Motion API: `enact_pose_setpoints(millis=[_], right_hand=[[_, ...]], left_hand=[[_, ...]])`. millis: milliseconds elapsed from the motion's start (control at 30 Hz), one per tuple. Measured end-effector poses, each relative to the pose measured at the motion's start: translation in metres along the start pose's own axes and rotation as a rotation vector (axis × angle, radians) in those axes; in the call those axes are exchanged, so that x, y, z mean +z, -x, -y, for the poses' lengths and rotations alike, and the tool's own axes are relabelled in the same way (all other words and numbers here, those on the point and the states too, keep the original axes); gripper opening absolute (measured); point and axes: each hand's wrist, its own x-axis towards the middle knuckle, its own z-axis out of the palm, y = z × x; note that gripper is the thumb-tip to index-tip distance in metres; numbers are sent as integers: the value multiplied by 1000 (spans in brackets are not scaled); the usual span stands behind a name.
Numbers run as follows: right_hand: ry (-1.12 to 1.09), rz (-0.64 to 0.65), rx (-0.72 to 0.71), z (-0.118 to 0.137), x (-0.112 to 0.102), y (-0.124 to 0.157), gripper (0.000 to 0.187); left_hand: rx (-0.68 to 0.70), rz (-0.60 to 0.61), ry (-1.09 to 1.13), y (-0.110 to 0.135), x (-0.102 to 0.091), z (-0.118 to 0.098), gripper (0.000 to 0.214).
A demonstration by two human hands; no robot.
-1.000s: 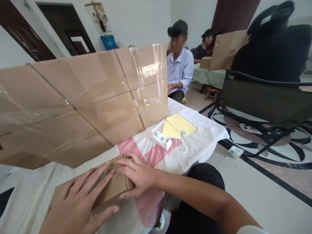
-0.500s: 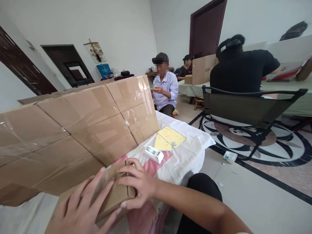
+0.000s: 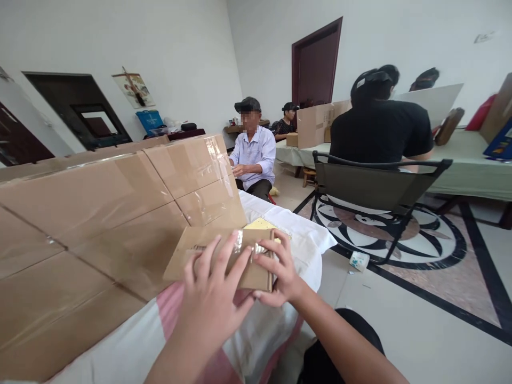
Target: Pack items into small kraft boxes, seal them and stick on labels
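I hold a small flat cardboard box [image 3: 188, 253] with clear tape on top, lifted above the table. My left hand [image 3: 212, 298] lies on its top with fingers spread and pressing. My right hand [image 3: 280, 269] grips the box's right end, fingers curled over the edge. A yellow sheet [image 3: 260, 224] shows just behind the box on the white and pink cloth [image 3: 304, 245].
A wall of taped cardboard cartons [image 3: 100, 213] fills the left. A seated person in a light shirt [image 3: 252, 154] is beyond them. A person in black [image 3: 380, 133] sits in a folding chair [image 3: 372, 197] at a green-covered table [image 3: 472, 165]. A small white box [image 3: 359, 260] lies on the floor.
The view swung up and to the right. The small box rose from the table and moved forward and to the right, both hands still on it; it now hides the white device.
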Motion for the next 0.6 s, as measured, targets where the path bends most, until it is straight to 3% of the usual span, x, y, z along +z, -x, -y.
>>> enact_pose_setpoints(millis=[167,333,467,600], right_hand=[[258,-83,71,-32,-38,0,60],[542,-129,384,-70,-69,26,45],[682,-186,539,-102,-82,51,37],[779,-198,582,-129,-78,71,35]], left_hand=[[-34,-35,170,-50,39,-34,63],[-193,-243,605,-51,119,-99,25],[-153,21,898,-30,179,-144,12],[82,345,1068,-21,205,-155,5]])
